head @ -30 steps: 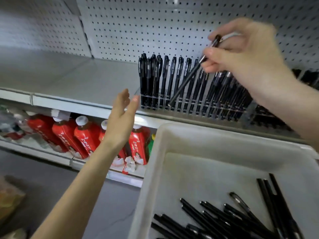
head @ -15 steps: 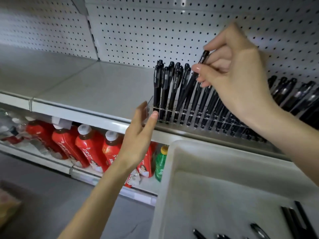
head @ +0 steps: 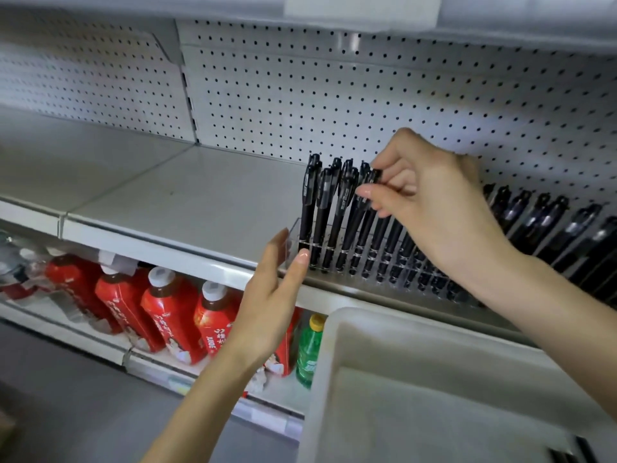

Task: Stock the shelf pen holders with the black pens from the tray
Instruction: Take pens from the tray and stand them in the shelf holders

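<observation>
Lower now than half a second back, the right grip (head: 430,198) has brought its black pen (head: 356,225) from a slant over the row to nearly upright among the others, and the left grip (head: 270,295) has come up close to the holder's end. From where I stand, the right grip is closed in a pinch, thumb against fingertips around the pen's upper barrel just under the cap. That high hold seems chosen so the tip can be steered down into a slot without knuckles knocking the neighbours. The pen's lower end sits in the clear pen holder (head: 293,235) below that grip, though I cannot tell whether it is fully seated. The left grip is flat and open, holding nothing, its thumb tip at or just beside the holder's transparent end wall. It looks like a brace to stop the light plastic sliding along the shelf (head: 200,202) as the pen goes in. Standing pens (head: 320,212) fill the slots on the thumb side of the right grip, and a second bank of pens (head: 551,222) leans beyond its wrist. The white tray (head: 400,325) waits beneath both forearms, close for the next pick, with its stock mostly out of sight.
</observation>
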{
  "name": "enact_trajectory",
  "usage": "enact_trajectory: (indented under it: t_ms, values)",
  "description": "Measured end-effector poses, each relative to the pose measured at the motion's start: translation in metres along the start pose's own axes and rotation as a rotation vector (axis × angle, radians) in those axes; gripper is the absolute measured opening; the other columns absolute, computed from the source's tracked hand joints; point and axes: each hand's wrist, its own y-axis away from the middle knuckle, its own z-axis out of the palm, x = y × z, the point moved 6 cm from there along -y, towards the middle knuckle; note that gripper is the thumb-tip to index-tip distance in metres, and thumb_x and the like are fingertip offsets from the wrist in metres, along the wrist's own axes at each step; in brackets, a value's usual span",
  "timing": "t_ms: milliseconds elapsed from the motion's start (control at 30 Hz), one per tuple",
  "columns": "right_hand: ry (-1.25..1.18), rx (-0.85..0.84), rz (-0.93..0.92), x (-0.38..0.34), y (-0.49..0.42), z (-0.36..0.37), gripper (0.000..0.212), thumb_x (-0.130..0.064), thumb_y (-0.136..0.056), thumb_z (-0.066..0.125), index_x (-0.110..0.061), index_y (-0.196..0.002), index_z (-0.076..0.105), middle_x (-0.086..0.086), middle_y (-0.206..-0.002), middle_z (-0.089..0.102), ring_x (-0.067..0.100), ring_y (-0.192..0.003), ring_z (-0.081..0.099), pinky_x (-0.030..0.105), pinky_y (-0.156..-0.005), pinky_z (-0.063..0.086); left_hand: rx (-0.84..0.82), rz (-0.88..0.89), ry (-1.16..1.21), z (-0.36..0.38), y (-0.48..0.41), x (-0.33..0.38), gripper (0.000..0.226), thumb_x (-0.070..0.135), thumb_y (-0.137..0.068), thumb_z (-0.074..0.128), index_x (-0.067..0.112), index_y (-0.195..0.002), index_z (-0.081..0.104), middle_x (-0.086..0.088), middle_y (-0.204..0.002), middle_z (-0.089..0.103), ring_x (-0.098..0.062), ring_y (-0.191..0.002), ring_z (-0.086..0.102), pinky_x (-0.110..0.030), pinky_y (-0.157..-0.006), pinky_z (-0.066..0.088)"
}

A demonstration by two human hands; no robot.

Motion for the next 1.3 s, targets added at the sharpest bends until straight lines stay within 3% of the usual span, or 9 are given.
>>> enact_trajectory:
  t_ms: [200, 400, 567, 733, 833, 900, 1000, 1133, 1300]
  values:
    - [0.066, -0.017, -0.018, -0.005, -0.003, -0.003, 0.018, -0.023, -0.086, 0.067, -0.015, -0.096, 0.055, -0.002, -0.085, 0.061, 0.005, -0.068, 0.065, 0.031, -0.072, 0.058, 0.011, -0.014, -0.013, 0.001, 0.000, 0.003, 0.073, 0.063, -0.077, 0.040, 0.037, -0.144, 0.028, 0.021, -0.143, 0.037, 0.008, -0.128, 0.033, -0.018, -0.103, 0.026]
    - [0.118, -0.076, -0.021, -0.006, 0.000, 0.008, 0.018, -0.024, -0.085, 0.067, -0.018, -0.096, 0.056, -0.004, -0.087, 0.060, 0.009, -0.079, 0.062, 0.033, -0.078, 0.056, -0.007, -0.028, -0.069, -0.001, 0.003, 0.008, 0.075, 0.066, -0.077, 0.035, 0.039, -0.146, 0.022, 0.022, -0.148, 0.029, 0.007, -0.131, 0.027, -0.020, -0.105, 0.022]
    - [0.206, -0.039, -0.071, -0.009, 0.001, 0.007, 0.031, -0.028, -0.079, 0.070, -0.017, -0.107, 0.061, -0.005, -0.089, 0.058, 0.009, -0.081, 0.058, 0.032, -0.080, 0.054, 0.019, -0.034, -0.064, -0.003, 0.004, 0.009, 0.077, 0.069, -0.073, 0.035, 0.044, -0.144, 0.020, 0.026, -0.148, 0.025, 0.007, -0.131, 0.025, -0.019, -0.103, 0.022]
    - [0.216, -0.059, -0.052, -0.013, 0.001, -0.005, 0.043, -0.033, -0.081, 0.068, -0.024, -0.121, 0.055, -0.009, -0.088, 0.057, 0.008, -0.082, 0.058, 0.032, -0.082, 0.054, 0.151, -0.031, 0.000, -0.009, 0.016, 0.019, 0.077, 0.069, -0.070, 0.037, 0.044, -0.142, 0.030, 0.025, -0.144, 0.034, 0.004, -0.131, 0.031, -0.024, -0.106, 0.025]
    - [0.170, -0.054, -0.023, -0.016, 0.014, -0.018, 0.038, -0.035, -0.080, 0.067, -0.029, -0.116, 0.057, -0.015, -0.082, 0.058, -0.002, -0.072, 0.059, 0.021, -0.077, 0.053, 0.184, -0.034, 0.014, -0.004, 0.038, 0.033, 0.062, 0.064, -0.071, 0.038, 0.045, -0.130, 0.043, 0.029, -0.130, 0.046, 0.012, -0.118, 0.043, -0.014, -0.096, 0.030]
    - [0.093, -0.094, 0.017, -0.014, 0.033, -0.023, 0.029, -0.034, -0.078, 0.069, -0.032, -0.106, 0.060, -0.012, -0.077, 0.061, 0.000, -0.062, 0.061, 0.016, -0.070, 0.052, 0.128, -0.050, -0.001, 0.006, 0.056, 0.038, 0.059, 0.063, -0.071, 0.038, 0.047, -0.127, 0.046, 0.034, -0.123, 0.048, 0.021, -0.109, 0.043, -0.011, -0.091, 0.031]
    - [-0.027, -0.239, 0.093, -0.004, 0.074, -0.025, 0.020, -0.030, -0.075, 0.074, -0.034, -0.087, 0.060, -0.006, -0.073, 0.063, 0.004, -0.058, 0.061, 0.017, -0.058, 0.052, 0.054, -0.073, -0.075, 0.019, 0.085, 0.039, 0.062, 0.066, -0.070, 0.039, 0.049, -0.129, 0.042, 0.038, -0.117, 0.045, 0.023, -0.111, 0.037, -0.009, -0.092, 0.027]
    - [0.026, -0.377, 0.183, 0.032, 0.137, -0.036, 0.020, -0.040, -0.071, 0.075, -0.033, -0.086, 0.064, -0.008, -0.075, 0.065, 0.002, -0.067, 0.060, 0.014, -0.062, 0.048, -0.014, -0.032, -0.237, 0.027, 0.121, 0.042, 0.071, 0.067, -0.071, 0.034, 0.042, -0.138, 0.036, 0.033, -0.134, 0.037, 0.015, -0.124, 0.031, -0.012, -0.100, 0.022]
    - [0.046, -0.494, 0.450, 0.093, 0.224, -0.055, 0.054, -0.074, -0.048, 0.054, -0.035, -0.086, 0.058, -0.004, -0.085, 0.061, 0.007, -0.073, 0.058, 0.015, -0.066, 0.044, -0.100, 0.040, -0.470, 0.037, 0.153, 0.038, 0.073, 0.071, -0.078, 0.027, 0.042, -0.144, 0.023, 0.033, -0.141, 0.021, 0.019, -0.126, 0.015, -0.009, -0.102, 0.012]
